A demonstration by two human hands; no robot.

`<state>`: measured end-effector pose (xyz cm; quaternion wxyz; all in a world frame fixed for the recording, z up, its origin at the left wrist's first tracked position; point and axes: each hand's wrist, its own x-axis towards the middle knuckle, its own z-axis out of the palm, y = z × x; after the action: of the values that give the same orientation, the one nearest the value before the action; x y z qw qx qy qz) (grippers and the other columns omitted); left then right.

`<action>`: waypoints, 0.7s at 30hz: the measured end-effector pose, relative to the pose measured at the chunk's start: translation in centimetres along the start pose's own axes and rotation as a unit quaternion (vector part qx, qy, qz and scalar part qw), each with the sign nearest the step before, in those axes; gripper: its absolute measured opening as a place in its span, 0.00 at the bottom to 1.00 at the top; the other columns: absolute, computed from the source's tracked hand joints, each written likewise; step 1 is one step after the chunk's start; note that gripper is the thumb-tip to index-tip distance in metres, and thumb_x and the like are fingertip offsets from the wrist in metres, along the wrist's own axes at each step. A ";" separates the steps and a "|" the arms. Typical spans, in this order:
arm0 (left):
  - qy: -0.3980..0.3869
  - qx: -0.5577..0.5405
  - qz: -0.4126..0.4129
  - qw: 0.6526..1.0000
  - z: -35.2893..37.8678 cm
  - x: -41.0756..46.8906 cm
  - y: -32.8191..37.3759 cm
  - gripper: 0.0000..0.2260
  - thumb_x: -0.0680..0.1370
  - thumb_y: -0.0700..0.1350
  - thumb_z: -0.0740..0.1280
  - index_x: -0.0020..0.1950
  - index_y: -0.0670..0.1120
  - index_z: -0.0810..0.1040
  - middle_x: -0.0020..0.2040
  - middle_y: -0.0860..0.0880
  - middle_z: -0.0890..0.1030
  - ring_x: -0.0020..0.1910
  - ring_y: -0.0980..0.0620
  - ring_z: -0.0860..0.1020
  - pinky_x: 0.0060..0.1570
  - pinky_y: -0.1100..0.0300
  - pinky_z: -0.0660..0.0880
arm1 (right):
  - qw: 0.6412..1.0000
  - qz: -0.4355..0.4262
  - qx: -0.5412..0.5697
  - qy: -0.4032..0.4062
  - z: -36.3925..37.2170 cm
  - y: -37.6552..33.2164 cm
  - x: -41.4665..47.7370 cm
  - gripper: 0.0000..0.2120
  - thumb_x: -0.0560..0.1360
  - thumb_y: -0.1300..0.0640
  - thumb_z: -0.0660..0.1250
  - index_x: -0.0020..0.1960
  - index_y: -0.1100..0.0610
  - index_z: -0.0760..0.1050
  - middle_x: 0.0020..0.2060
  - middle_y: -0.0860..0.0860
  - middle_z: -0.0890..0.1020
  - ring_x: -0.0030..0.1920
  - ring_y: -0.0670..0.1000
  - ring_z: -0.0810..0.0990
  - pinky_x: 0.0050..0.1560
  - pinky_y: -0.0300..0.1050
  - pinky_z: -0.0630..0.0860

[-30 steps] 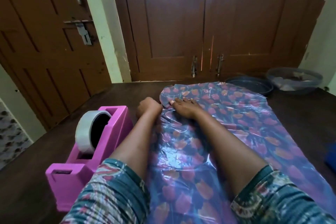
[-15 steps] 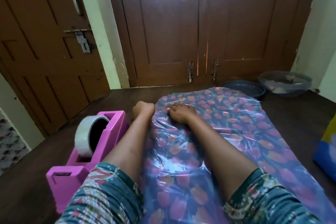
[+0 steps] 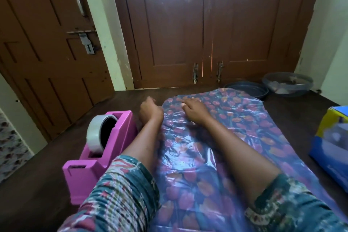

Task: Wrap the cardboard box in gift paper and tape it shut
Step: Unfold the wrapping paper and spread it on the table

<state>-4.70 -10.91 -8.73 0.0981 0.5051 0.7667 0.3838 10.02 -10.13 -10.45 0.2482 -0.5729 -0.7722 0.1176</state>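
Note:
Glossy blue gift paper (image 3: 235, 137) printed with red and orange tulips lies spread over the dark table (image 3: 47, 184). My right hand (image 3: 194, 112) presses flat on the paper near its far left corner, fingers stretched forward. Just off the paper's left edge is my left hand (image 3: 149, 112), fingers loosely extended, with nothing visible in it. A blue and yellow box (image 3: 333, 137) stands at the right edge of view, beside the paper. To the left of my left forearm stands a pink tape dispenser (image 3: 113, 156) carrying a roll of clear tape (image 3: 95, 135).
A dark blue basin (image 3: 246, 90) and a translucent grey bowl (image 3: 288, 84) sit at the table's far right. Brown wooden doors (image 3: 188, 34) close off the space behind the table. The table's left edge runs past the dispenser.
The paper's curled far left corner now lies flat under my right hand. My left hand has gone from a fist to looser fingers. The view shifted and the box came into sight.

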 end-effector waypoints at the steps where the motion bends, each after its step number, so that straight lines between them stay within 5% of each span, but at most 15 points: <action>1: 0.003 0.008 0.033 0.999 -0.3 -0.3 0.1 0.10 0.77 0.40 0.65 0.58 0.45 0.76 0.58 0.45 0.78 0.56 0.46 0.77 0.50 0.56 0.72 | 1.000 -0.003 -0.028 -0.006 -0.7 0.2 -0.9 0.19 0.81 0.53 0.52 0.71 0.56 0.66 0.72 0.55 0.66 0.72 0.53 0.61 0.72 0.48 0.54; 4: -0.054 0.063 0.125 0.989 -1.4 -2.8 0.6 0.10 0.77 0.41 0.63 0.56 0.45 0.79 0.56 0.44 0.80 0.55 0.45 0.77 0.48 0.58 0.71 | 0.993 0.031 -0.100 -0.051 -3.7 1.7 -5.6 0.23 0.81 0.50 0.51 0.74 0.53 0.58 0.75 0.53 0.58 0.75 0.52 0.54 0.73 0.49 0.49; 8: -0.197 0.187 0.189 0.944 -2.4 -7.7 0.9 0.15 0.78 0.51 0.60 0.63 0.48 0.75 0.64 0.43 0.76 0.64 0.44 0.73 0.61 0.54 0.68 | 0.968 0.109 -0.185 -0.126 -6.7 4.1 -12.3 0.27 0.81 0.43 0.48 0.77 0.51 0.48 0.77 0.54 0.49 0.76 0.53 0.47 0.74 0.50 0.46; 12: -0.227 0.252 0.254 0.906 -2.6 -11.3 -0.7 0.21 0.80 0.56 0.54 0.70 0.50 0.66 0.73 0.46 0.66 0.71 0.46 0.64 0.68 0.52 0.59 | 0.964 0.134 -0.194 -0.122 -8.0 4.9 -17.4 0.29 0.80 0.41 0.48 0.77 0.50 0.47 0.77 0.53 0.47 0.76 0.51 0.46 0.74 0.51 0.44; 17: -0.293 0.254 0.232 0.892 -3.1 -11.9 -3.3 0.27 0.80 0.62 0.50 0.77 0.54 0.53 0.78 0.48 0.51 0.76 0.49 0.50 0.72 0.45 0.47 | 0.960 0.160 -0.181 -0.144 -7.9 5.6 -20.4 0.31 0.79 0.37 0.45 0.77 0.49 0.45 0.77 0.52 0.47 0.76 0.50 0.44 0.73 0.51 0.43; 21: -0.268 0.246 0.244 0.899 -2.8 -12.3 -4.1 0.28 0.79 0.63 0.49 0.77 0.54 0.53 0.78 0.49 0.51 0.76 0.50 0.50 0.71 0.46 0.47 | 0.962 0.158 -0.181 -0.131 -8.0 5.5 -20.8 0.31 0.79 0.37 0.44 0.77 0.49 0.45 0.77 0.51 0.47 0.76 0.50 0.44 0.73 0.52 0.42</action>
<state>-3.28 -23.55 -12.59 0.0760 0.7684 0.6338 0.0446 23.31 -28.86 -11.43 0.0154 -0.7024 -0.7062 0.0876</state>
